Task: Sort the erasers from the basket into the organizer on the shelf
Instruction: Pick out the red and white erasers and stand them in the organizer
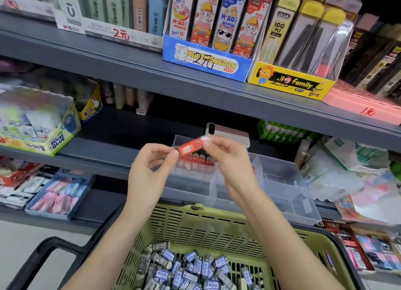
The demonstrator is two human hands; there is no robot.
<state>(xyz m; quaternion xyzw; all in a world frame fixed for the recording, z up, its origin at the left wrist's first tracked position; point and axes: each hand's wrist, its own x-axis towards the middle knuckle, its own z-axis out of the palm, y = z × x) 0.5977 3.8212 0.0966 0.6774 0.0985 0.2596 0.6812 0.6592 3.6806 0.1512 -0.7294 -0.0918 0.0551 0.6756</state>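
Erasers in grey-and-blue sleeves point(186, 268) lie heaped in the olive-green slatted plastic basket point(206, 224) below the front edge of the grey metal shelf point(97, 157), where the clear plastic divided organizer point(282, 181) sits. Left hand point(149, 170) and right hand point(227, 159) each pinch one end of a red-sleeved eraser point(191, 146) above the organizer's rear-left row of red erasers point(199, 159). Risk: a slackened pinch drops it into the wrong compartment.

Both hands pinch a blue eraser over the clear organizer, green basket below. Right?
No. The head view shows the eraser pinched by the left hand and right hand is red, not blue; it is over the clear organizer, green basket below.
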